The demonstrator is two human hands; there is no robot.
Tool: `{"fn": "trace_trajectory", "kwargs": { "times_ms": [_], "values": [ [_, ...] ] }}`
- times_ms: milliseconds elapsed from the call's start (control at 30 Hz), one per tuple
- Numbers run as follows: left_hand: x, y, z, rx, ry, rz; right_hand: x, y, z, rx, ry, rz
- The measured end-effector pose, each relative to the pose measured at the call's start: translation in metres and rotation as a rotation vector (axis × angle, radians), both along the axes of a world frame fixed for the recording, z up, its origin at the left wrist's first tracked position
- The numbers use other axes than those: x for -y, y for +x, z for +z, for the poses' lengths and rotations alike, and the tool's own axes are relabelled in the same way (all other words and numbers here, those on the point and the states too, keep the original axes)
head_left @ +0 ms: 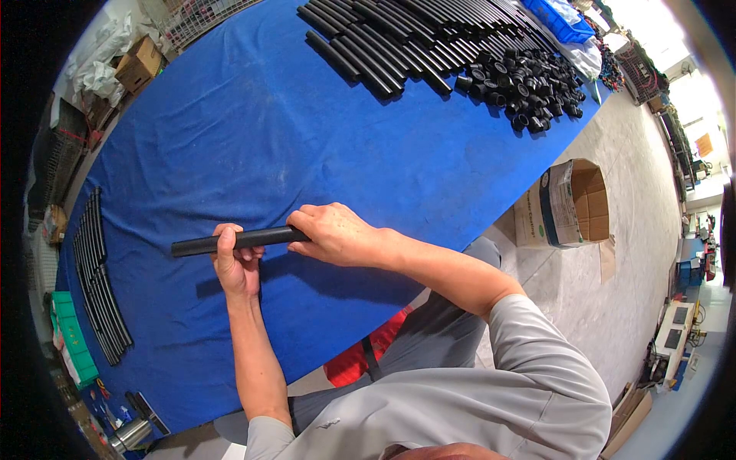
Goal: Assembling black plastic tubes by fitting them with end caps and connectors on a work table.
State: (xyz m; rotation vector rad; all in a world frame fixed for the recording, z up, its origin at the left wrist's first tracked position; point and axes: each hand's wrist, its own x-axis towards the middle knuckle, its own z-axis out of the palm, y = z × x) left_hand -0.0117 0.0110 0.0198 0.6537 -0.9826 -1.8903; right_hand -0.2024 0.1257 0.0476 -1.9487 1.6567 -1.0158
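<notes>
A black tube (pixel 201 245) is held nearly level above the blue cloth, its left end free. My left hand (pixel 236 261) is closed around it near that end, with the thumb on top. My right hand (pixel 333 234) wraps the tube's right end, covering it; whether a cap sits there is hidden. At the far side lie rows of similar black tubes (pixel 376 46). Beside them on the right is a heap of small black caps (pixel 525 88).
The blue-covered table (pixel 230 130) carries a row of black tubes (pixel 100 276) at the left. A green crate (pixel 70 337) stands past its left edge, a blue bin (pixel 563 21) at the far right. An open cardboard box (pixel 563 203) sits on the floor to the right.
</notes>
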Motion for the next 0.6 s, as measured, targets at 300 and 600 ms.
{"fn": "trace_trajectory", "kwargs": {
  "times_ms": [300, 600],
  "values": [
    [-0.001, 0.0, 0.0, -0.006, 0.026, 0.012, 0.001, 0.001, -0.004, 0.005, 0.016, -0.001],
    [0.001, 0.002, -0.002, -0.061, 0.066, -0.018, 0.004, -0.011, 0.027, 0.544, 0.531, 0.05]
  ]
}}
